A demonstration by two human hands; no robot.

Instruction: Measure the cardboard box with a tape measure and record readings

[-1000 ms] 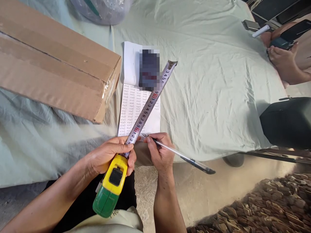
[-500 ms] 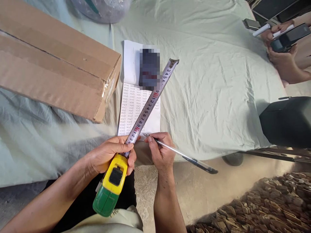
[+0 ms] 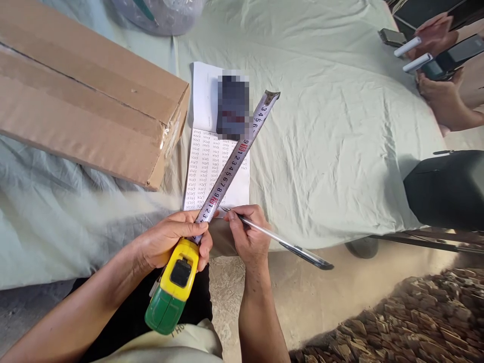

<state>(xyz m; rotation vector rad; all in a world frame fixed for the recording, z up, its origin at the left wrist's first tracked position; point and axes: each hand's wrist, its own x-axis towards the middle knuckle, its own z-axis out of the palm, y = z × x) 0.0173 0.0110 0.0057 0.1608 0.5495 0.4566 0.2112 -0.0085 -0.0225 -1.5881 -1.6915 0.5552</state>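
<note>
My left hand (image 3: 172, 239) grips a yellow and green tape measure (image 3: 172, 287) at the near edge of the cloth-covered table. Its blade (image 3: 236, 156) runs out diagonally up and right across a white sheet of paper (image 3: 206, 169) filled with rows of small writing. My right hand (image 3: 247, 237) is closed on a silver pen (image 3: 280, 242), whose tip touches the paper's lower edge right beside the blade. A dark blurred patch covers part of the paper's upper half.
A long cardboard box (image 3: 86, 96) lies on the pale green cloth (image 3: 321, 131) at the left. A plastic bag (image 3: 159, 15) sits at the back. Another person's hands (image 3: 440, 85) hold a phone and white markers at the far right. A black object (image 3: 448, 189) stands beside the table.
My hands, the tape and the pen have barely moved. The other person's hands at the far right have shifted, lifting the phone and white markers.
</note>
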